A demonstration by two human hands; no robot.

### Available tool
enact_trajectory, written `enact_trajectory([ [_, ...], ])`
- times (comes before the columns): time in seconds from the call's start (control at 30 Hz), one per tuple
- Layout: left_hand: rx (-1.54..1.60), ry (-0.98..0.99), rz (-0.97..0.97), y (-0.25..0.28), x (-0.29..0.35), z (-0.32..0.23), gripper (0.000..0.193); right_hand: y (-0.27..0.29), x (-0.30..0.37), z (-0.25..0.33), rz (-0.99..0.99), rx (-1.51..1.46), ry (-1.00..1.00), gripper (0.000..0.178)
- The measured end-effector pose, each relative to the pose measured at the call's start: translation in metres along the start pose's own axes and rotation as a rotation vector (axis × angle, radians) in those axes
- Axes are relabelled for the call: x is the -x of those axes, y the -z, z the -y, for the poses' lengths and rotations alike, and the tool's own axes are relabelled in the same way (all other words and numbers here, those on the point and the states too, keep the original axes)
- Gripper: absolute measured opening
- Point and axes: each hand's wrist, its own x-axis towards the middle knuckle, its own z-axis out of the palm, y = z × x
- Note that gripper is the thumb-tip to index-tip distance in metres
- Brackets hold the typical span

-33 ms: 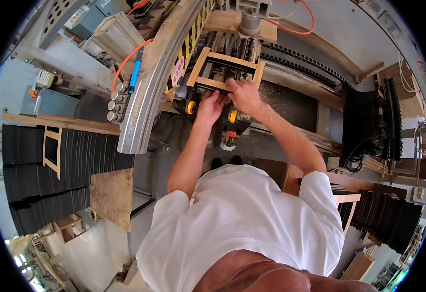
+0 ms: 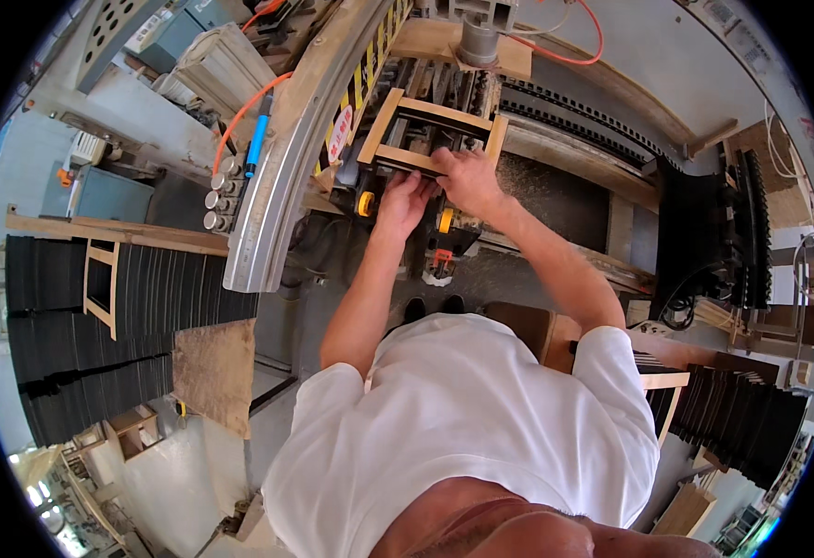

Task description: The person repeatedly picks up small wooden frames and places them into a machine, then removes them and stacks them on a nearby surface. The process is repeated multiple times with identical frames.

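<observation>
A pale wooden frame [image 2: 397, 155] with dark inner edges lies over the rails of a machine, ahead of me. Its near rail is where both my hands meet. My left hand [image 2: 407, 200] is at the near side of that rail, palm partly up, fingertips curled against its underside. My right hand [image 2: 467, 181] lies over the rail's right part, fingers bent and closed on it. The fingertips of both hands are partly hidden, so any small piece between them cannot be made out. Two yellow round machine parts, one a knob [image 2: 366, 204], sit just nearer than the hands.
A silver metal beam [image 2: 263, 228] with a blue pen-like tool [image 2: 257, 146] runs along the left. Black-edged boards [image 2: 160, 293] are stacked at left, with another frame [image 2: 100, 288] on them. A motor housing [image 2: 478, 44] hangs beyond the frame. A black cable chain [image 2: 695, 232] stands right.
My hands keep their places on the near rail. The frame's far rail shows more pale wood than before, as if tilted slightly.
</observation>
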Motion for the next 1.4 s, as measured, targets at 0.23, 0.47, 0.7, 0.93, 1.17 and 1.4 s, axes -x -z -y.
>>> enact_trajectory([
  [0.23,-0.061,-0.037,-0.138,0.002,0.036,0.004,0.037,-0.008,-0.03,-0.038,-0.038,-0.09,-0.016,0.032],
  [0.47,0.006,-0.065,-0.236,-0.002,0.155,0.007,0.037,-0.029,-0.077,-0.047,0.082,-0.034,-0.106,0.031],
  [0.7,-0.001,-0.042,-0.278,0.011,0.231,-0.009,0.039,-0.043,-0.089,-0.053,0.076,-0.028,-0.156,0.026],
  [0.93,-0.058,-0.029,-0.23,0.046,0.255,-0.047,0.039,-0.051,-0.121,-0.08,0.048,0.006,-0.296,0.026],
  [1.17,-0.085,-0.043,-0.319,0.095,0.28,-0.065,0.036,-0.057,-0.133,-0.08,0.06,-0.014,-0.282,0.027],
  [1.4,-0.177,-0.01,-0.493,0.134,0.288,-0.06,0.035,-0.069,-0.128,-0.09,-0.065,-0.159,-0.138,0.028],
])
